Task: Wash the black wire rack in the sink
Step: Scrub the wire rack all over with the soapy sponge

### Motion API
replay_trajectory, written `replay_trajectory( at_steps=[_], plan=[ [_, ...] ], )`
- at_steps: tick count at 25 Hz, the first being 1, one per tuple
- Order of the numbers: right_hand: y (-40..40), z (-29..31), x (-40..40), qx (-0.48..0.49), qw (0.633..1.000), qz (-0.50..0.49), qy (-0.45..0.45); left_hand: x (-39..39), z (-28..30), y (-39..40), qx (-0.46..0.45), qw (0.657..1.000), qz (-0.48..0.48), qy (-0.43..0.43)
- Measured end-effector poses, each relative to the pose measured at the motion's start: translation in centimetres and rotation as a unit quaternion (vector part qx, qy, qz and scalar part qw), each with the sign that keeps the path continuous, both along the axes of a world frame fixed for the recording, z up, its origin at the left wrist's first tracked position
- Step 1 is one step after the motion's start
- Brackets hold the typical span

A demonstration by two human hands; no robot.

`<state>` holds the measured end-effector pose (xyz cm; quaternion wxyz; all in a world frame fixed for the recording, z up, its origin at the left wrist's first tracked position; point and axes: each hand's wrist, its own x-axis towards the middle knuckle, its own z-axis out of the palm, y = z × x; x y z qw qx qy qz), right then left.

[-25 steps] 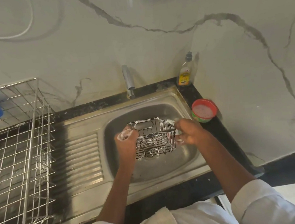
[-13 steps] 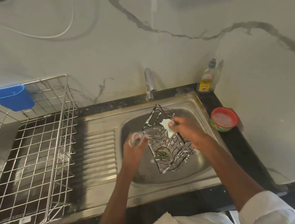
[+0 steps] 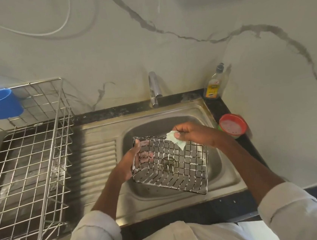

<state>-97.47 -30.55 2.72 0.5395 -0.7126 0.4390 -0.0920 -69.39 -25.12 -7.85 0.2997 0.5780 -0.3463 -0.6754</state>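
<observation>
Black wire rack (image 3: 170, 163), apparently sink-clear (image 3: 229, 175)

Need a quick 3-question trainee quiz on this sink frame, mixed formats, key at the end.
1. True or false: the tap is running water onto the black wire rack.
2. Which hand pinches the scrub pad? A) left hand B) right hand C) neither
3. Fill in: the red tub sits on the counter to the ___ of the sink.

Key
1. False: no water shows at the spout.
2. B: the left hand grips the rack's left end, fingers through the wires.
3. Right, in front of the soap bottle.
</observation>
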Motion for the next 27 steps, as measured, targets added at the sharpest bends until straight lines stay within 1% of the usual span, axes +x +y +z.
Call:
replay_trajectory(
  at_steps=[2, 3, 4, 5, 6, 7, 8, 9, 11, 12, 15, 16, 17, 19, 20, 21, 22, 23, 24, 27],
  plan=[
    [-0.7, -0.4, 0.2, -0.046, 0.998, -0.048, 0.023, -0.2, 0.3, 0.5, 0.002, 0.999, 0.028, 0.015],
    [-0.9, 0.0, 0.3, -0.088, 0.991, -0.093, 0.04, -0.3, 0.2, 0.6, 0.002, 0.999, 0.046, 0.024],
    [-0.8, 0.7, 0.5, -0.146, 0.974, -0.162, 0.055, -0.4, 0.3, 0.9, -0.004, 0.998, 0.062, 0.028],
    [-0.4, 1.5, 0.8, -0.212, 0.944, -0.247, 0.055, -0.7, 0.4, 1.1, -0.008, 0.996, 0.075, 0.039],
    [0.5, 2.4, 1.5, -0.265, 0.908, -0.321, 0.039, -1.1, 0.5, 1.4, -0.017, 0.995, 0.083, 0.047],
    [1.8, 3.1, 2.5, -0.29, 0.886, -0.361, 0.012, -1.6, 0.4, 1.6, -0.021, 0.994, 0.088, 0.055],
    [3.3, 3.3, 3.8, -0.289, 0.885, -0.364, -0.013, -2.1, 0.3, 1.8, -0.013, 0.994, 0.096, 0.058],
    [4.9, 2.9, 5.3, -0.262, 0.9, -0.347, -0.031, -2.6, 0.3, 2.0, -0.003, 0.993, 0.106, 0.059],
    [7.2, 0.9, 8.0, -0.154, 0.939, -0.306, -0.043, -3.6, 0.9, 2.3, 0.03, 0.986, 0.145, 0.077],
    [7.6, -0.3, 8.9, -0.116, 0.945, -0.303, -0.043, -3.9, 1.1, 2.4, 0.04, 0.981, 0.164, 0.097],
    [6.1, -2.4, 10.5, -0.02, 0.935, -0.347, -0.065, -4.9, 1.7, 2.8, 0.049, 0.967, 0.207, 0.143],
    [5.9, -2.6, 11.0, 0.0, 0.939, -0.338, -0.06, -5.1, 1.9, 2.9, 0.046, 0.961, 0.226, 0.153],
    [6.0, -2.7, 11.3, 0.005, 0.951, -0.308, -0.04, -5.4, 2.0, 2.9, 0.041, 0.956, 0.245, 0.157],
    [6.9, -3.0, 11.3, -0.021, 0.982, -0.178, 0.052, -5.3, 1.6, 2.6, 0.038, 0.949, 0.262, 0.172],
    [7.3, -2.9, 11.3, -0.047, 0.987, -0.102, 0.112, -5.1, 0.8, 2.3, 0.036, 0.944, 0.274, 0.18],
    [7.3, -2.8, 11.4, -0.083, 0.983, -0.058, 0.154, -4.8, 0.0, 2.1, 0.037, 0.94, 0.278, 0.195],
    [6.9, -2.6, 11.6, -0.121, 0.977, -0.055, 0.169, -5.0, 0.4, 2.2, 0.04, 0.937, 0.287, 0.197],
    [6.1, -2.4, 12.0, -0.152, 0.971, -0.079, 0.168, -5.2, 1.3, 2.4, 0.046, 0.939, 0.284, 0.189],
    [5.3, -2.0, 12.6, -0.169, 0.965, -0.128, 0.155, -5.5, 2.2, 2.7, 0.044, 0.942, 0.281, 0.18],
    [3.8, -1.8, 14.1, -0.155, 0.932, -0.317, 0.081, -6.5, 3.8, 3.4, 0.022, 0.947, 0.274, 0.168]
  ],
)
